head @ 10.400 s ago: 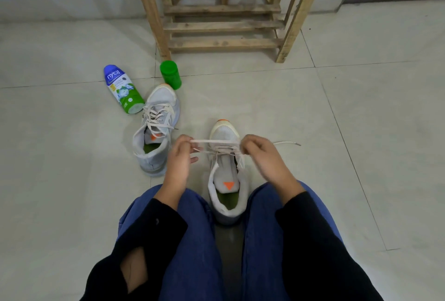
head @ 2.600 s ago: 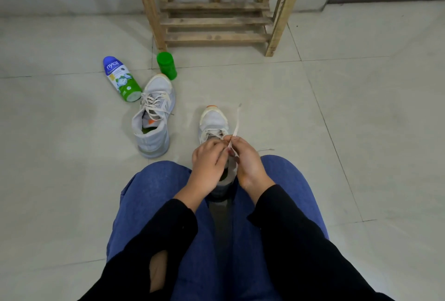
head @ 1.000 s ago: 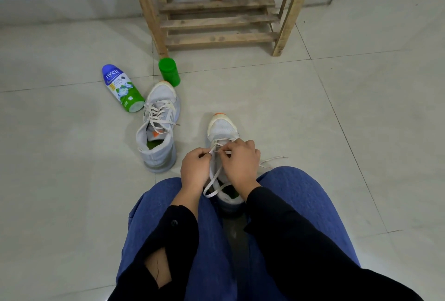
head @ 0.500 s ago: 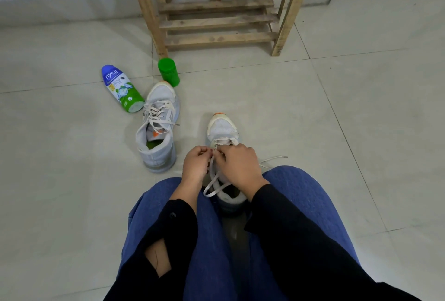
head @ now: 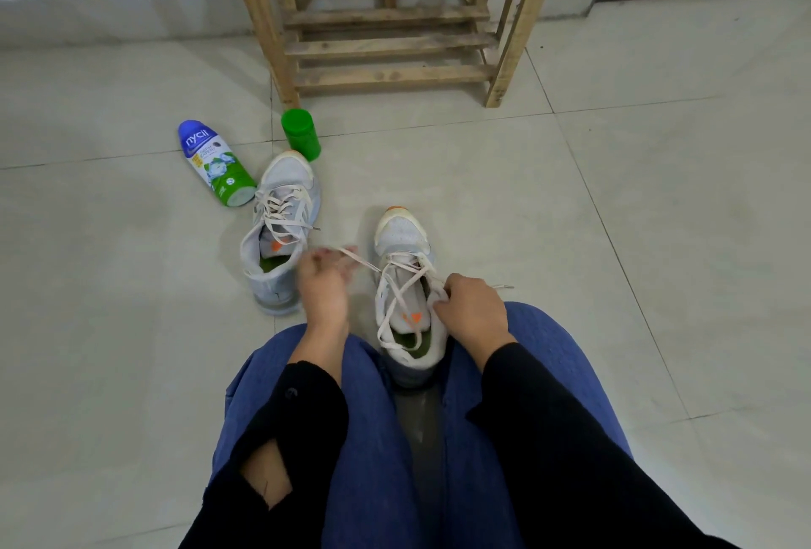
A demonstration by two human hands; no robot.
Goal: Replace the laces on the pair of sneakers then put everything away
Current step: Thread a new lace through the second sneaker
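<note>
Pulling a run of lace (head: pixel 360 261) out to the side, my left hand (head: pixel 322 285) is pinched shut on it, though the fingers are blurred with motion and I can't make out the exact pinch. My right hand (head: pixel 471 307) is closed on the other side of the lace, right at the upper eyelets, bracing the near sneaker (head: pixel 406 285) against the pull.

I judge this to be mid-lacing on that shoe: the criss-cross reaches only partway, and a slack loop droops over the tongue toward the heel. Next I'd need to draw that slack through, even the two ends, and carry on upward.

That sneaker lies on the floor between my knees, long axis running almost straight away from me, toe toward the wooden rack (head: pixel 386 21), heel nearest me.

Further left, the other sneaker (head: pixel 281 232) already carries laces and points the same way, tilted slightly right. Just beyond it lie a powder bottle (head: pixel 215 164) on its side and a green cap (head: pixel 300 140) standing upright.
</note>
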